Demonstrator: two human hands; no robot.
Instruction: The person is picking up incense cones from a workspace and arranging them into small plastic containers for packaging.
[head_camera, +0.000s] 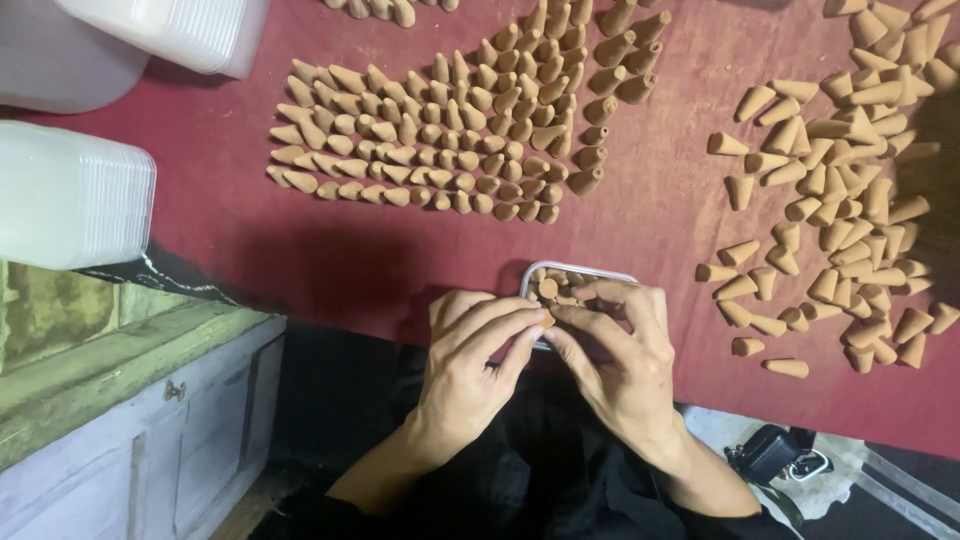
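A small clear plastic box (590, 270) sits at the near edge of a dark red cloth (330, 250), with several tan incense cones (548, 288) inside. My left hand (470, 355) and my right hand (615, 345) meet over the box's near side. Their fingertips pinch together on a cone at the box rim. The hands hide most of the box's near half.
Neat rows of upright cones (440, 140) stand on the cloth beyond the box. A loose heap of lying cones (840, 200) spreads at the right. Stacks of clear plastic lids or boxes (70, 195) sit at the left. A grey-green wooden cabinet (130, 420) is lower left.
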